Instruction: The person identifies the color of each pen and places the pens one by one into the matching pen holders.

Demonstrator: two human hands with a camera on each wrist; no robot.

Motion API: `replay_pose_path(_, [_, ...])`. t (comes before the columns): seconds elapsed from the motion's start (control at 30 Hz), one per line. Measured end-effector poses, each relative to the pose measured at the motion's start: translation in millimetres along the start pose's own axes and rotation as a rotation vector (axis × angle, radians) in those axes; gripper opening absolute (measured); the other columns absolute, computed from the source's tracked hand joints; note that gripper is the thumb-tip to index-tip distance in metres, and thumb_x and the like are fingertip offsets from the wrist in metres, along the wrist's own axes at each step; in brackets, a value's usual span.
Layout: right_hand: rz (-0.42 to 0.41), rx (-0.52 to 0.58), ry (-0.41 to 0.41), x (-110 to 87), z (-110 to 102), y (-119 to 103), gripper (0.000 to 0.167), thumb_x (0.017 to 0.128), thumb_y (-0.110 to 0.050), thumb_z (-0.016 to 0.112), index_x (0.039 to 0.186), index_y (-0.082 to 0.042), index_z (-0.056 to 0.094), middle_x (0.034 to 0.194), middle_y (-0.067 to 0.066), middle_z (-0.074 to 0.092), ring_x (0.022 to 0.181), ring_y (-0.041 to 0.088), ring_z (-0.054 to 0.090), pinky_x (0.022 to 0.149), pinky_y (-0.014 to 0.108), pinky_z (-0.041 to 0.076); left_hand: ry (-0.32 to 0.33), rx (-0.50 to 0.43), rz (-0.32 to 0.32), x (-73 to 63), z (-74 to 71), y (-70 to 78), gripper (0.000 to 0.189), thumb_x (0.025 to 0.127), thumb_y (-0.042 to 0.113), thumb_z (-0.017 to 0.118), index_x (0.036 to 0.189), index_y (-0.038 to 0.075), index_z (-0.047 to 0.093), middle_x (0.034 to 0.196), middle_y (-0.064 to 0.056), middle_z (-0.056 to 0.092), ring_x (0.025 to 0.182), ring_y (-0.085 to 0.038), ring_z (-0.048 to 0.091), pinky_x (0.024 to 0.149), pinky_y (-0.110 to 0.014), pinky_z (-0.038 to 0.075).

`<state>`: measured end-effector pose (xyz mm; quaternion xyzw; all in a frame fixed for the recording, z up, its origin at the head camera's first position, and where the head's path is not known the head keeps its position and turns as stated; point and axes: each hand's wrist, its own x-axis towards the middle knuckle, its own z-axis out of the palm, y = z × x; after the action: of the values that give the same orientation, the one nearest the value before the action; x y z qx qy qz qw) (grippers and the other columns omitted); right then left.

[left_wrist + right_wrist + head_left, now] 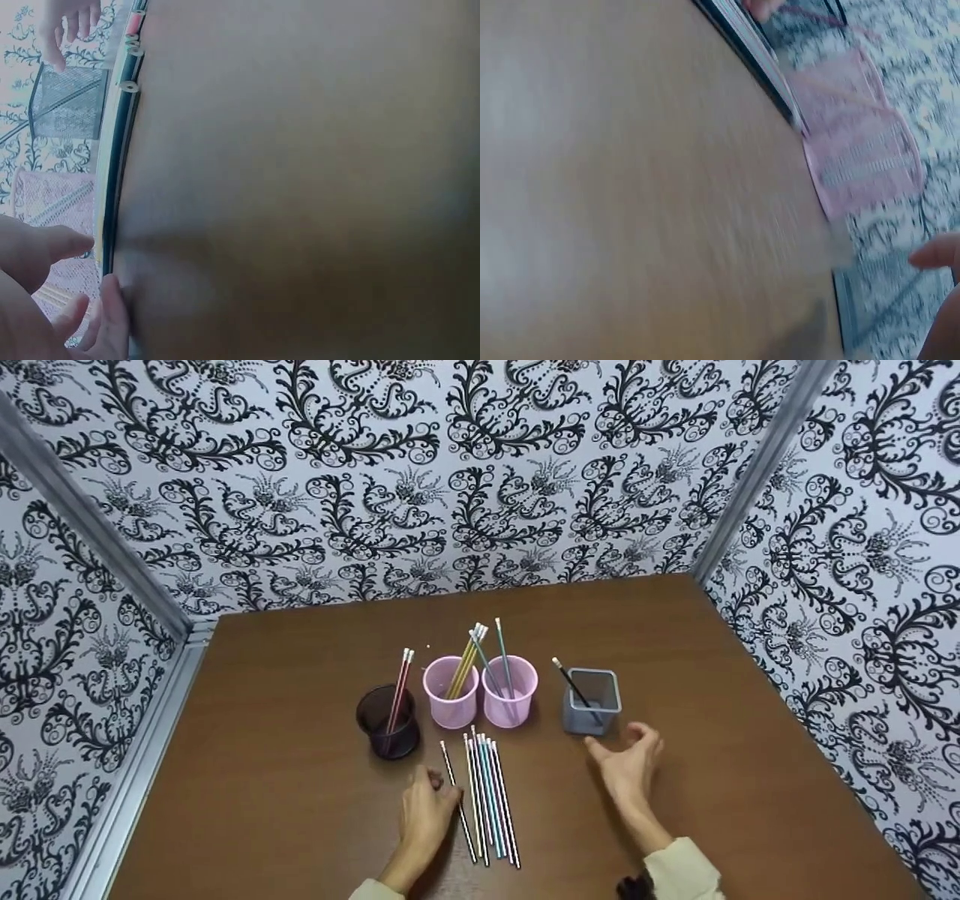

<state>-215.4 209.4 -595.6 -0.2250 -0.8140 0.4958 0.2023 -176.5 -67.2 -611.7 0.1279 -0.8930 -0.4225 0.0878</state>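
A black pencil [448, 761] lies apart at the left of a row of several striped pencils [491, 802] with white erasers. My left hand [427, 814] is beside that black pencil, thumb tip at its shaft. In the left wrist view a gap shows between the left thumb [71, 244] and the fingers [112, 311]. My right hand [630, 765] holds nothing; thumb and forefinger are spread just below the grey square mesh cup [591, 724]. One black pencil [571, 682] leans in that cup.
Two pink mesh cups stand side by side: the left one [454, 712] holds several yellow pencils, the right one [510, 712] teal pencils. A black round cup [394, 742] with red pencils stands left. Patterned walls [420, 510] enclose the brown table [277, 697].
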Motion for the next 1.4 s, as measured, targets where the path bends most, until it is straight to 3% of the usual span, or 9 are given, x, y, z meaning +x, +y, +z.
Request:
replay_pose_path(0.1, [0.0,-0.027,-0.125,16.5,-8,6,0.096,0.071,-0.018,0.09,0.146,-0.001,0.033,0.144,0.029,0.036,0.134,0.046,0.039,0.113,0.055,0.035,-0.041,0.03,0.027,4.8,-1.5,3.0,0.036,0.07,0.016,0.084,0.097,0.005,0.063,0.089,-0.01,0.069,0.085,-0.03,0.067,0.074,-0.045,0.054])
replay_pose_path(0.23, [-0.028,-0.062,-0.305,38.8,-13,12,0.119,0.07,-0.029,0.092,0.159,-0.008,0.015,0.157,0.03,0.023,0.146,0.047,0.027,0.12,0.058,0.026,-0.101,0.085,0.048,12.1,-3.6,8.6,0.043,0.067,0.017,0.089,0.098,0.0,0.064,0.092,-0.017,0.068,0.088,-0.037,0.067,0.076,-0.049,0.054])
replay_pose_path(0.33, [-0.072,-0.029,-0.417,53.4,-13,17,0.125,0.07,-0.028,0.092,0.16,-0.008,0.008,0.162,0.028,0.014,0.15,0.047,0.018,0.122,0.058,0.021,-0.117,0.105,0.037,15.1,-4.1,11.0,0.047,0.066,0.014,0.089,0.102,-0.003,0.064,0.095,-0.022,0.07,0.09,-0.042,0.068,0.077,-0.05,0.055])
replay_pose_path(0.47, [-0.133,0.134,-0.511,68.5,-11,26,0.119,0.073,-0.01,0.088,0.16,-0.005,0.007,0.166,0.023,0.009,0.154,0.042,0.012,0.124,0.053,0.019,-0.131,0.082,0.02,14.9,-3.5,13.7,0.049,0.067,0.013,0.089,0.103,-0.002,0.06,0.092,-0.023,0.072,0.085,-0.038,0.07,0.072,-0.048,0.055])
replay_pose_path(0.7, [-0.151,0.315,-0.566,81.0,-7,33,0.118,0.071,0.007,0.084,0.16,-0.007,0.008,0.163,0.022,0.021,0.146,0.035,0.029,0.106,0.011,0.031,-0.11,0.042,0.017,14.6,0.0,16.9,0.054,0.065,0.004,0.088,0.106,-0.002,0.054,0.086,-0.024,0.071,0.073,-0.034,0.07,0.065,-0.045,0.055])
replay_pose_path(0.9, [-0.148,0.355,-0.552,84.4,-3,33,0.116,0.069,0.011,0.083,0.16,-0.01,0.015,0.158,0.021,0.034,0.131,0.031,0.04,0.105,0.014,0.033,-0.115,0.021,0.039,13.5,2.7,16.9,0.053,0.066,-0.003,0.085,0.108,-0.005,0.053,0.085,-0.024,0.071,0.082,-0.036,0.071,0.068,-0.047,0.057])
replay_pose_path(1.1, [-0.168,0.367,-0.532,89.0,3,32,0.111,0.067,0.012,0.084,0.158,-0.012,0.026,0.148,0.022,0.044,0.124,0.029,0.049,0.098,0.013,0.041,-0.105,0.008,0.069,12.2,0.0,16.1,0.047,0.067,-0.007,0.081,0.105,-0.003,0.053,0.071,-0.013,0.065,0.061,-0.026,0.066,0.056,-0.037,0.054])
replay_pose_path(1.33, [-0.236,0.361,-0.554,94.2,7,29,0.102,0.065,0.012,0.085,0.152,-0.002,0.035,0.143,0.024,0.049,0.122,0.023,0.051,0.1,0.013,0.041,-0.116,-0.013,0.077,13.2,-4.8,14.3,0.043,0.068,-0.008,0.075,0.106,-0.004,0.056,0.069,-0.014,0.066,0.049,-0.021,0.062,0.049,-0.031,0.05])
replay_pose_path(1.4, [-0.224,0.374,-0.574,94.3,7,28,0.1,0.065,0.014,0.084,0.151,-0.001,0.034,0.14,0.027,0.05,0.117,0.02,0.055,0.094,0.015,0.049,-0.137,-0.044,0.078,14.1,-5.6,13.1,0.043,0.068,-0.011,0.07,0.108,-0.007,0.056,0.066,-0.014,0.064,0.046,-0.023,0.062,0.045,-0.032,0.05])
